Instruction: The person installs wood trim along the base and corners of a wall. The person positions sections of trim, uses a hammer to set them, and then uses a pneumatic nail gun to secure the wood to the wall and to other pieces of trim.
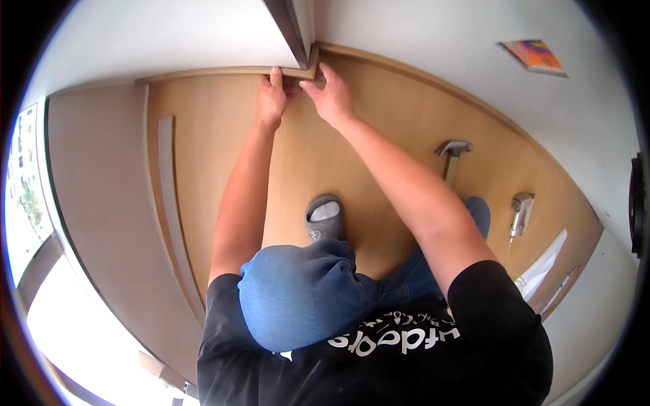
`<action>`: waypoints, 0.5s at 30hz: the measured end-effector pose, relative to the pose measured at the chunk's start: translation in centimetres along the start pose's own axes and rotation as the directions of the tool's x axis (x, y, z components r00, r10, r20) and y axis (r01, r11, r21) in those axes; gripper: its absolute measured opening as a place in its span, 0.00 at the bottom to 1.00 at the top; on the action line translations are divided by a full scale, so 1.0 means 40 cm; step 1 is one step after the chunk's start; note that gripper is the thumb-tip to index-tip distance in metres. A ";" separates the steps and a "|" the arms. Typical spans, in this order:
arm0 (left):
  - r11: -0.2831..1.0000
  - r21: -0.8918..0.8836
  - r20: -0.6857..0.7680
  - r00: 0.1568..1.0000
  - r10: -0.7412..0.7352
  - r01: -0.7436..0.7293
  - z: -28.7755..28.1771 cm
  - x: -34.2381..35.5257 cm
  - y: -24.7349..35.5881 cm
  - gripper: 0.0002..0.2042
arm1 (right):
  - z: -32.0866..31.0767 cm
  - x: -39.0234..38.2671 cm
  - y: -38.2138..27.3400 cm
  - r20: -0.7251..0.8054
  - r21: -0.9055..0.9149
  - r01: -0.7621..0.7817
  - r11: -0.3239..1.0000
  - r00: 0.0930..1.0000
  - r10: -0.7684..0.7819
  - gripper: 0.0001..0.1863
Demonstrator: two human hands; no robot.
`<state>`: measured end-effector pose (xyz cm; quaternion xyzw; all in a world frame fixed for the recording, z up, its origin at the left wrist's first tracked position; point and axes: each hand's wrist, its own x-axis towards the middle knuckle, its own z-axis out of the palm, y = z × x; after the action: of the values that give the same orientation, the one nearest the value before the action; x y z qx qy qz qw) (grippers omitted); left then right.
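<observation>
Left hand (272,101) with some fingers hidden, hammer (453,157) with handle end behind the right arm (409,183)

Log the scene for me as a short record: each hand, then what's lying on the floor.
Left hand: bare, thumb raised to the wood-toned skirting
Right hand: bare, thumb and forefinger apart beside the skirting's corner; contact unclear
Floor, left: long grey strip
Floor, right: claw hammer, handle partly hidden; metal-bodied tool farther right; white sheet near the tool
</observation>
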<state>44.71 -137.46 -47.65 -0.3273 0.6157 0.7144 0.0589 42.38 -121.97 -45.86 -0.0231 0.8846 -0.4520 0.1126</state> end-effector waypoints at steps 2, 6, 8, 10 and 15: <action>1.000 -0.010 0.010 1.000 -0.018 0.018 -0.008 -0.013 0.007 0.25 | 0.001 -0.050 0.023 0.046 0.011 -0.045 0.999 0.998 0.044 0.37; 0.998 0.005 0.033 0.997 -0.064 0.064 -0.038 -0.007 0.023 0.26 | 0.025 -0.101 0.075 0.047 0.410 -0.195 0.891 0.980 0.193 0.31; 0.996 0.022 -0.009 0.996 -0.083 0.084 0.005 -0.034 0.039 0.24 | 0.017 -0.101 0.095 0.037 0.588 -0.212 0.780 0.971 0.236 0.29; 0.994 0.056 -0.004 0.996 -0.091 0.091 0.012 -0.044 0.053 0.23 | 0.027 -0.081 0.074 0.038 0.593 -0.240 0.769 0.962 0.271 0.29; 0.994 0.051 0.004 0.995 -0.100 0.100 0.022 -0.042 0.067 0.25 | -0.005 0.004 0.040 0.196 0.340 -0.173 0.924 0.974 0.110 0.30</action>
<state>44.35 -136.74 -44.47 -0.3537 0.6162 0.6958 0.1047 42.30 -120.91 -47.06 0.0222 0.7745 -0.5912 0.2240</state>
